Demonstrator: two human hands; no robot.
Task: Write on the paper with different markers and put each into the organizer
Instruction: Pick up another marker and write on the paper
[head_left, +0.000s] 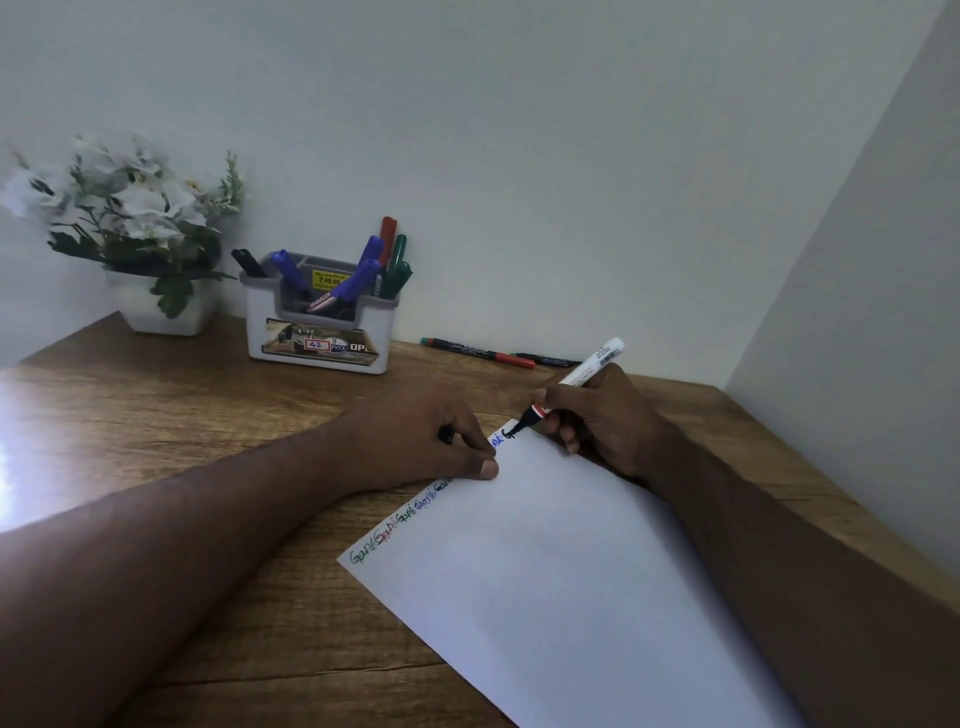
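Markers already crowd the organizer (318, 317) — blue, green, red, black. The right hand (597, 415) pinches a white-barrelled black marker (571, 382), tip on the paper (545, 571); the left hand (441, 436) presses the sheet's edge, apparently gripping a dark cap. Two pens (498, 353) by the wall remain, I'd judge — near the end.

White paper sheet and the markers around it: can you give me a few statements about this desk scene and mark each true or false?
1. The right hand grips a white-barrelled marker with its tip on the white paper sheet. True.
2. The left hand lifts the grey plastic organizer. False: it rests on the paper's edge.
3. Two slim dark markers lie on the wooden desk by the wall. True.
4. The organizer stands empty. False: it holds several markers.
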